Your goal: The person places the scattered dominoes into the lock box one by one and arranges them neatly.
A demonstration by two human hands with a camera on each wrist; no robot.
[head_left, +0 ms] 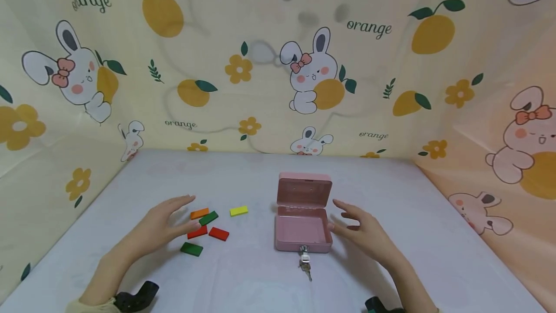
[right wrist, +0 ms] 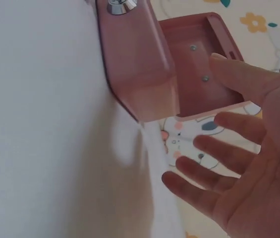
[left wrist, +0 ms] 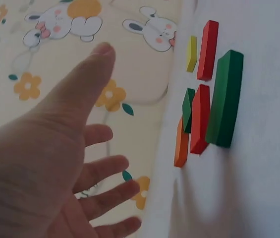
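Observation:
My left hand (head_left: 156, 228) is held over the left side of the table with its fingers spread and nothing in them. Near its thumb lie several small wooden blocks: an orange block (head_left: 199, 213), a green block (head_left: 209, 218), a red block (head_left: 219, 234), a nearer green block (head_left: 192, 248) and a yellow block (head_left: 239, 211). Another red block (left wrist: 200, 119) is partly behind the thumb in the head view. A pink metal box (head_left: 286, 246) stands with its lid (head_left: 304, 192) raised and its inside bare. Beside its right wall hovers my right hand (head_left: 367, 233), fingers loosely extended, holding nothing.
Keys (head_left: 306, 269) hang from the lock on the box's front. The white tabletop (head_left: 243, 279) runs back to a patterned cloth (head_left: 260, 23), which also lines both sides. A black wrist strap (head_left: 136, 297) shows on the left forearm.

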